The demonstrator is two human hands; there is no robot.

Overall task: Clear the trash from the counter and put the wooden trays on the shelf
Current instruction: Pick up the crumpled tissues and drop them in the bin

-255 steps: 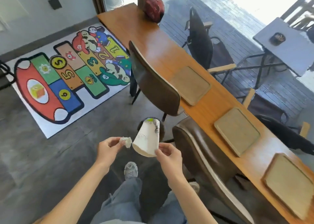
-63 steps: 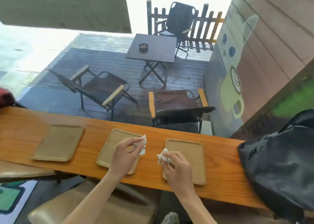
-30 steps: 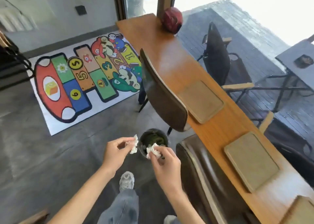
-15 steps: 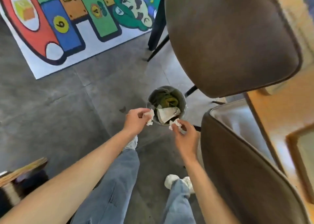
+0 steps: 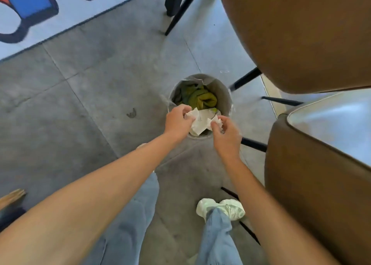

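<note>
Trash stage near its end, by the look of it: both hands over the bin [image 5: 221, 93] on the grey floor, which already holds a crumpled paper cup [image 5: 201, 122] and some olive-green waste [image 5: 201, 100]. Left hand [image 5: 177, 121] pinches a small white tissue wad [image 5: 190, 113], fingers curled closed around it, just above the near rim. Right hand [image 5: 225, 133] grips a second tissue scrap [image 5: 216, 121] between thumb and fingertips, also closed, beside the cup. Neither wad released yet. Counter, wooden trays and shelf not in view; tray step presumably all remains. Brown chairs [image 5: 301, 33] crowd the right side.
</note>
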